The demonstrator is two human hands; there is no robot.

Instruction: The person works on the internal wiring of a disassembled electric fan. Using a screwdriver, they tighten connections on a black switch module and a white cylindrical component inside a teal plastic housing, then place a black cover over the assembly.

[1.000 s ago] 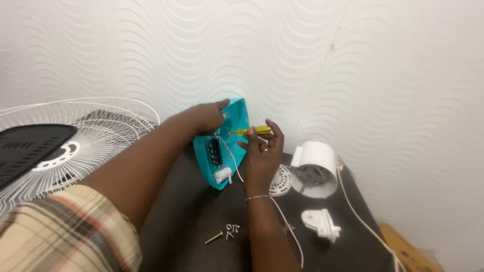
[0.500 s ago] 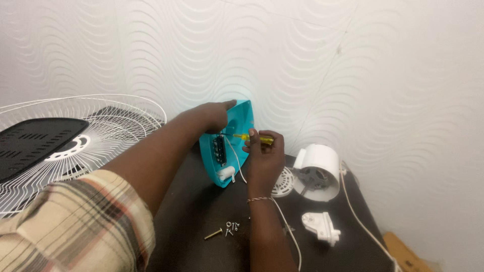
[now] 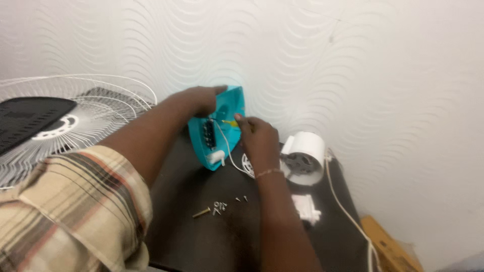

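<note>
While the teal plastic fan housing [image 3: 222, 131] is held tilted above the black tabletop [image 3: 201, 242], a yellow-handled tool [image 3: 230, 122] is applied inside it.
The left hand [image 3: 199, 99] is closed over the housing's upper edge; the right hand [image 3: 257, 136] is closed on the tool. Loose screws [image 3: 218, 206] already lie removed; white wiring [image 3: 229, 151] remains attached, so disassembly is judged partial.

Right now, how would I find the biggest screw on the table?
Start at the black table, then find the loose screws scattered before the teal fan housing. The brass screw lies leftmost; it is longer and golden, the others tiny and silvery.
</note>
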